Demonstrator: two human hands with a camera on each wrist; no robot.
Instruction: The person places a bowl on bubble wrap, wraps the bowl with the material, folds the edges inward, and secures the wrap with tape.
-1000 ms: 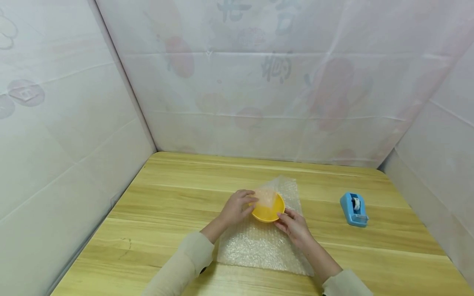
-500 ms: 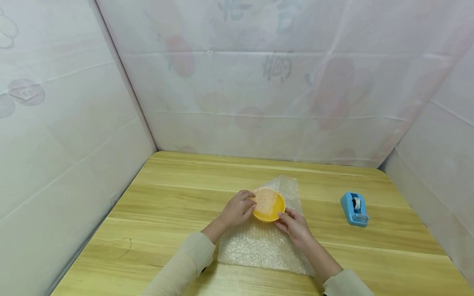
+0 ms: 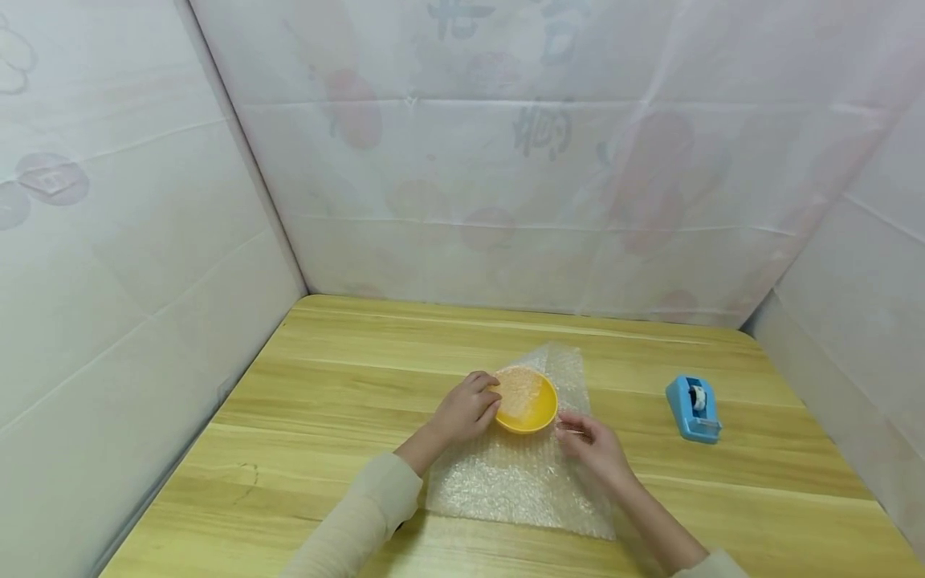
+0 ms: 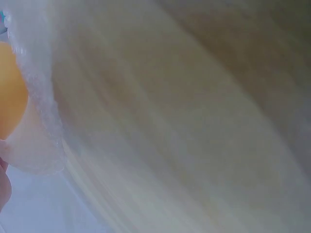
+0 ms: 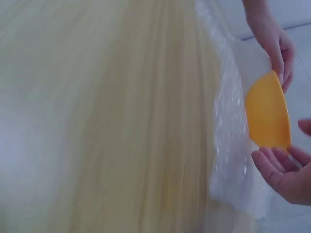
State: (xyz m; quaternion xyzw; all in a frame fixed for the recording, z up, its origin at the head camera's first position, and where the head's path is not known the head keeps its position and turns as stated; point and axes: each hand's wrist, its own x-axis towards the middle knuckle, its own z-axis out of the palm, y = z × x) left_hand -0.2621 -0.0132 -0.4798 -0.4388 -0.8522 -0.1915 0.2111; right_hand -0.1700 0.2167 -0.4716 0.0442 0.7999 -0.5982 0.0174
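Your left hand (image 3: 466,407), near the lower middle of the head view, grips the left rim of the yellow bowl (image 3: 544,409), with its fingers bent over the edge. A flap of the bubble wrap (image 3: 509,486) lies across the left part of the bowl's mouth, right at those fingers; the right part of the mouth shows bare yellow.

Your right hand (image 3: 594,451) is just beside the bowl's lower right rim. In the right wrist view, its thumb and fingers stand apart, fingertips close under the bowl; you cannot tell there whether they touch it. Your two hands are apart, the bowl between them.

The bowl sits over the wrap, which spreads below it and up past its right side on the wooden table (image 3: 347,385). Toward the right of the head view, well apart from your hands, stands a blue tape dispenser (image 3: 690,411). Pale printed cloth (image 3: 470,177) fills the top of the frame. In the left wrist view, mostly blurred wood shows.
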